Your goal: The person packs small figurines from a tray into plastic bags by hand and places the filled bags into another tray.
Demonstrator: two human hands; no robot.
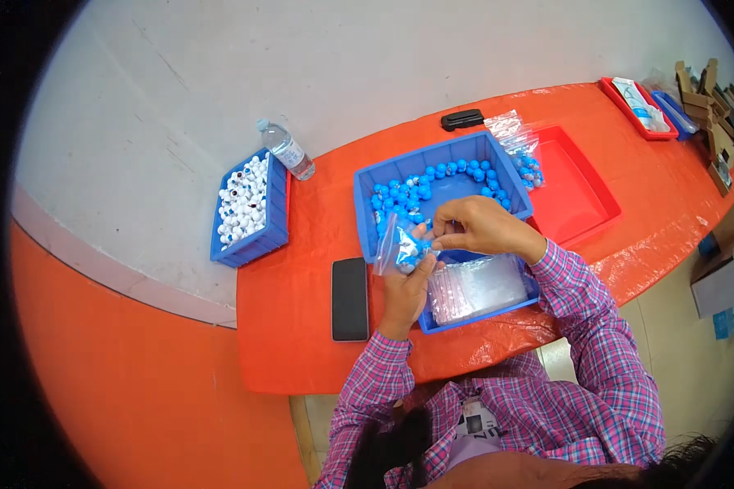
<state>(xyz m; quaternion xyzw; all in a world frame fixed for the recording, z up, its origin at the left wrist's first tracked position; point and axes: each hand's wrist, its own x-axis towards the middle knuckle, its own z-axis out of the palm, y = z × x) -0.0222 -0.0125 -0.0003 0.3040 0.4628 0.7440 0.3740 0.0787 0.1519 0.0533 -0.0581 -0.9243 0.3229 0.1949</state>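
Observation:
My left hand (408, 297) is closed around a clear zip bag (388, 254) with a few blue-and-white balls inside. Close above it, my right hand (483, 226) has its thumb and fingers pinched together at the bag's right side; what they grip is too small to tell. Behind both hands lies a blue bin (367, 175) with many loose blue balls (395, 194) along its sides. Below my right hand, a smaller blue tray (473, 320) holds a stack of flat clear zip bags (479, 292).
At left stands a blue bin (257, 244) of white balls, a water bottle (289, 152) beside it. A dark phone-like slab (350, 300) lies left of my hands. Filled bags (528, 167) lie by a red tray (583, 191). A black object (462, 120) sits behind.

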